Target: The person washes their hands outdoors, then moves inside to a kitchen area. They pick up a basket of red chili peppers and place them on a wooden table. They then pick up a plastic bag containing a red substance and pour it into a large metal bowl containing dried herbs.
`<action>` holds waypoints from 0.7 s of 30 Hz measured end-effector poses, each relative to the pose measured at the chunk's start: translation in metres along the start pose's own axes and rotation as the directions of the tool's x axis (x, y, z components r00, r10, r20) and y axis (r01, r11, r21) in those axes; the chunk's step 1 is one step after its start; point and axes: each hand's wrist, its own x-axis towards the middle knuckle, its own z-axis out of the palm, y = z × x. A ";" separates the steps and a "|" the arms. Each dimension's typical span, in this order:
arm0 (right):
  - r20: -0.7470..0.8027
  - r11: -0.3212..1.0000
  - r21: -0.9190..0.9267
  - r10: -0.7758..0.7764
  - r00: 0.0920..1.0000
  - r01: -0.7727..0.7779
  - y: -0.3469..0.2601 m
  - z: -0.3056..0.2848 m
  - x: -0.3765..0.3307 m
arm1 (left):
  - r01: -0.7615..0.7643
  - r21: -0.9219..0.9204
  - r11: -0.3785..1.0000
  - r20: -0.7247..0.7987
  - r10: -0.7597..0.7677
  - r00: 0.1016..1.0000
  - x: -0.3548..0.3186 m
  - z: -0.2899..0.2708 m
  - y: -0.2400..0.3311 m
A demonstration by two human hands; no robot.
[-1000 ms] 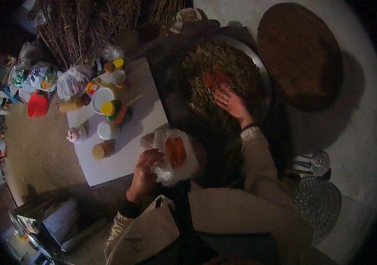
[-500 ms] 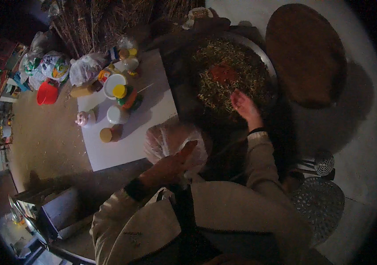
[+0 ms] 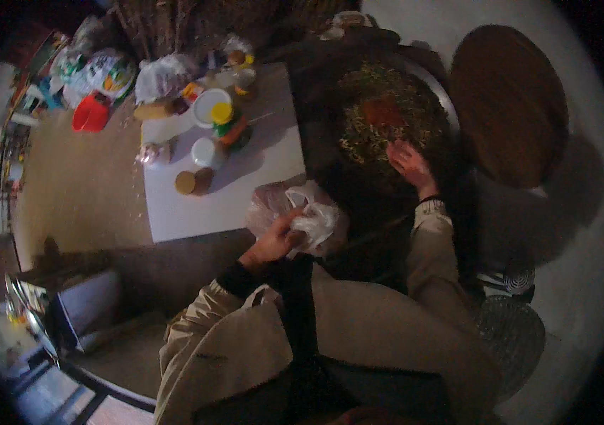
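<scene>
Head view: at frame centre the left hand [image 3: 273,241] grips a crumpled clear plastic bag [image 3: 309,216] at the white board's [image 3: 238,198] lower right corner. The right hand [image 3: 409,161], fingers spread, rests in the round pan [image 3: 387,120] of greens upper centre. Jars and a yellow-capped bottle [image 3: 222,117] crowd the board's upper left; its lower half is bare.

I note a white surface [image 3: 224,202] on the floor [image 3: 82,191], bearing jars [image 3: 192,182], a white bowl [image 3: 210,106] and a bottle [image 3: 225,124]; a red bowl [image 3: 91,115] sits on the floor.
</scene>
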 end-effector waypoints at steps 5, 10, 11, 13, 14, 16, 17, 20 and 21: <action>0.053 0.979 -0.181 -0.087 0.995 0.095 0.005 -0.006 -0.006 | -0.112 -0.139 0.984 -0.333 0.060 0.941 -0.068 -0.006 0.026; 0.115 0.627 -0.736 -0.256 0.960 0.256 0.022 -0.006 -0.004 | -0.281 -0.253 0.926 -0.483 0.130 0.866 -0.156 -0.029 0.031; 0.063 0.675 -0.688 -0.309 0.949 0.265 0.028 0.005 -0.001 | -0.323 -0.231 0.918 -0.494 0.175 0.851 -0.172 -0.027 0.027; 0.067 0.821 -0.561 0.177 0.982 -0.110 0.042 0.033 -0.018 | -0.475 -0.215 0.853 -0.649 0.239 0.722 -0.208 -0.013 0.016; 0.092 0.802 -0.585 0.211 0.973 -0.118 0.052 0.058 -0.029 | -0.522 -0.199 0.829 -0.686 0.263 0.678 -0.221 -0.019 0.014; 0.244 0.763 -0.616 0.423 0.873 -0.198 0.074 0.120 -0.046 | -0.585 -0.173 0.792 -0.744 0.284 0.605 -0.249 -0.032 0.012; 0.331 0.718 -0.652 0.560 0.760 -0.245 0.083 0.155 -0.050 | -0.574 -0.152 0.805 -0.814 0.227 0.535 -0.264 -0.037 0.012; 0.509 0.741 -0.634 0.615 0.603 -0.220 0.125 0.260 -0.064 | -0.519 -0.021 0.854 -0.939 0.162 0.303 -0.307 -0.060 0.017; 0.479 0.695 -0.680 0.662 0.577 -0.233 0.140 0.297 -0.066 | -0.544 0.065 0.836 -0.944 0.229 0.239 -0.319 -0.071 0.019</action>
